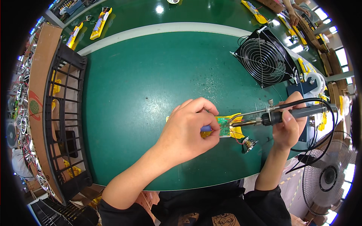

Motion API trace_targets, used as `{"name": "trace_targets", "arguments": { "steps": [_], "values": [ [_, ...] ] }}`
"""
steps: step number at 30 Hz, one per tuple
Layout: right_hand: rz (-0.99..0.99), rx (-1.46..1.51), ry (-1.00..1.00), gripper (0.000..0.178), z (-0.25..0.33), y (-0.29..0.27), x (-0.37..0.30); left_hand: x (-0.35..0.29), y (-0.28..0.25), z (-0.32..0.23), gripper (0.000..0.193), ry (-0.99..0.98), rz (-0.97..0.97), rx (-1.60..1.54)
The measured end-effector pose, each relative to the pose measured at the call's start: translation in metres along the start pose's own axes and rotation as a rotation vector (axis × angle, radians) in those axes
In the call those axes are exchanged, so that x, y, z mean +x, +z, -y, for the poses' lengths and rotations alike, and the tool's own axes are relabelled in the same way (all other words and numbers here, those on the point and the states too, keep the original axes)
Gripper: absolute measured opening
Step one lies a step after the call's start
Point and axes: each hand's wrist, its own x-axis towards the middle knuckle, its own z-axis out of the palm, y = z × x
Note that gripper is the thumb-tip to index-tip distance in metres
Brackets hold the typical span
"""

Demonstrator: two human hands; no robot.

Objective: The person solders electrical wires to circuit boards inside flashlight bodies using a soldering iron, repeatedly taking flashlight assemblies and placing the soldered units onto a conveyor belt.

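Note:
My left hand [188, 128] is closed over a yellow plastic casing [237, 131], which looks like a flashlight body, lying on the green mat. Between its thumb and fingers a blue cell [206, 129] shows in part. A small green circuit board [224, 128] sits in the casing beside the fingertips. My right hand [289, 126] grips a soldering iron [277, 117] with a thin metal feed tube alongside it. The iron's tip points left at the board's right end; whether it touches is too small to tell. Thin wires run from the board to a silvery lamp reflector [249, 144].
A black fan with a wire guard [262, 60] stands at the far right. A black plastic crate [69, 124] and a cardboard box [37, 101] line the left side. Beyond the pale rail lie more yellow casings [101, 24]. Another person's hand [293, 17] shows at the upper right.

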Motion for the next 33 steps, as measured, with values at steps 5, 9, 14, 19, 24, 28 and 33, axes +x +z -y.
{"name": "trace_targets", "arguments": {
  "steps": [5, 9, 14, 19, 24, 28, 33],
  "values": [
    [-0.06, 0.053, -0.049, 0.017, -0.001, 0.002, 0.003, -0.001, -0.004, 0.002, 0.009, 0.128, -0.005, 0.101],
    [-0.058, 0.081, -0.01, 0.016, 0.005, 0.003, 0.005, -0.001, -0.002, 0.004, 0.011, 0.235, -0.025, 0.14],
    [-0.097, 0.155, 0.01, 0.015, 0.002, -0.001, 0.006, -0.002, 0.003, 0.007, 0.011, 0.263, -0.061, 0.107],
    [-0.077, 0.206, 0.027, 0.014, -0.003, -0.004, 0.007, -0.004, 0.002, 0.005, 0.01, 0.263, -0.061, 0.113],
    [-0.107, 0.242, 0.06, 0.014, -0.007, -0.002, 0.009, -0.004, -0.017, 0.002, 0.009, 0.392, -0.075, 0.168],
    [-0.155, 0.24, 0.055, 0.014, -0.006, -0.01, 0.012, -0.005, -0.068, -0.008, 0.017, -0.139, 0.131, 0.35],
    [-0.147, 0.398, 0.107, 0.016, -0.008, -0.011, 0.013, -0.026, -0.103, -0.006, 0.012, -0.263, 0.527, -0.001]
  ]
}}
